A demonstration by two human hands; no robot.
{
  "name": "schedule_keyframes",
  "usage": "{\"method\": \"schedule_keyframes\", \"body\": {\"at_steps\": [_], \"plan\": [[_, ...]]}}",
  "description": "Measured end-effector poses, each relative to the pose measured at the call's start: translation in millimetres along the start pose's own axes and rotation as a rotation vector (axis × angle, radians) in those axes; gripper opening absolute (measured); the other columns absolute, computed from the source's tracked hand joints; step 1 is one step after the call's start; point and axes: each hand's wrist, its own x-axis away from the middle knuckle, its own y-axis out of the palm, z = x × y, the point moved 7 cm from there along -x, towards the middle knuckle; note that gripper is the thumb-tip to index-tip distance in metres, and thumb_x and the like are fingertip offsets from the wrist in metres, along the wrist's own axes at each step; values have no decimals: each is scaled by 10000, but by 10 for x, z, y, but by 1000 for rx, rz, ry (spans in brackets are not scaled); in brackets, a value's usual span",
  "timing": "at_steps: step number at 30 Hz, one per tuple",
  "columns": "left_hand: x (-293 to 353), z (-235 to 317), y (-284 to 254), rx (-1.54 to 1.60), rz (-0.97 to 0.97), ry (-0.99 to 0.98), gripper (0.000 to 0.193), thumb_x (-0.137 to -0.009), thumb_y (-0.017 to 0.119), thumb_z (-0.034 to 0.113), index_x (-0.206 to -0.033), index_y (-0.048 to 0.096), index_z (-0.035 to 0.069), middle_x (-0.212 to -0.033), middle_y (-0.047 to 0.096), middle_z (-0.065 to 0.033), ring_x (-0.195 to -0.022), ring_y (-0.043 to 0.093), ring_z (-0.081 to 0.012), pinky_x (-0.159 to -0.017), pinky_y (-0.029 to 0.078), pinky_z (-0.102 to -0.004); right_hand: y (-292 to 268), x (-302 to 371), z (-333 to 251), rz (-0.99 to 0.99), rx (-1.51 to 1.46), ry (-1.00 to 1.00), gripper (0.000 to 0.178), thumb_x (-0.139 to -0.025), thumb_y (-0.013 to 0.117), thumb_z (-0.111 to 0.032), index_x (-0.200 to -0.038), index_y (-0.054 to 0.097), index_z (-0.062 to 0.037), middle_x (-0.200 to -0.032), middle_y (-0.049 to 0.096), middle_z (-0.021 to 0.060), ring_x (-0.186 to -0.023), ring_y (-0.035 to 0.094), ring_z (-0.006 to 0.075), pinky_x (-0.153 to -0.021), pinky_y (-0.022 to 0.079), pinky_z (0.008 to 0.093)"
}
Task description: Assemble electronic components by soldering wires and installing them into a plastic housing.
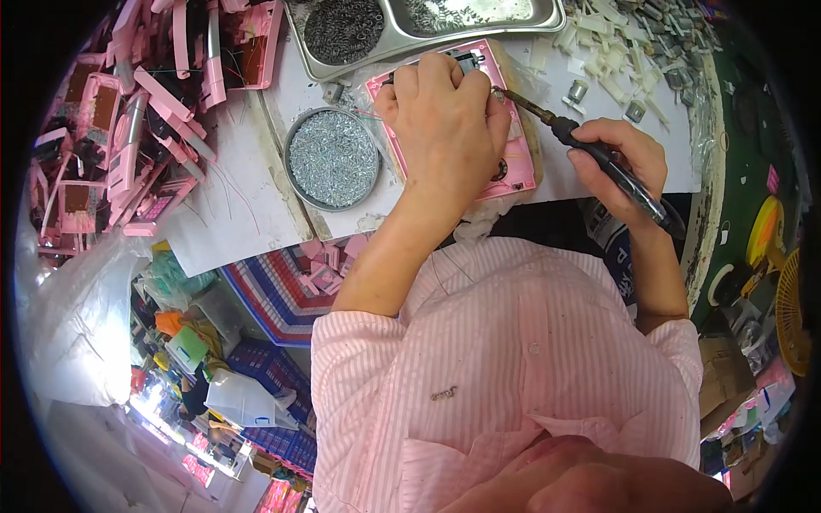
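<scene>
A black tool (601, 159) is grasped by the right hand (640, 158); the left hand (449, 120), grip hidden, is laid over pink casing (522, 162).

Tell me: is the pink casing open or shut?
The pink casing is open: its inner side faces up, a round dark part exposed near its lower edge. The left hand hides some of it.

The soldering iron (592, 150) blocks the right; passage lies left of the dish (321, 205), wires (242, 195) perhaps intruding.
</scene>
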Motion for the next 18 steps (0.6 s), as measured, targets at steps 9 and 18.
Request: {"method": "schedule_keyframes", "body": {"at_steps": [9, 18], "plan": [[6, -6, 24, 10, 67, 44, 124, -699, 733, 185, -745, 652, 103, -937, 522, -52, -895, 477, -276, -786, 286, -446, -30, -52, -89, -29, 92, -147, 244, -815, 772, -14, -1035, 673, 23, -863, 679, 89, -682, 588, 122, -617, 449, 241], [1, -1, 21, -51, -18, -13, 146, -741, 754, 236, -819, 722, 117, -933, 529, -49, -951, 514, -281, -855, 337, -497, -252, 96, 22, 147, -26, 49, 226, -820, 788, -30, -1027, 698, -3, -837, 690, 43, -672, 589, 87, -615, 455, 215]]}}
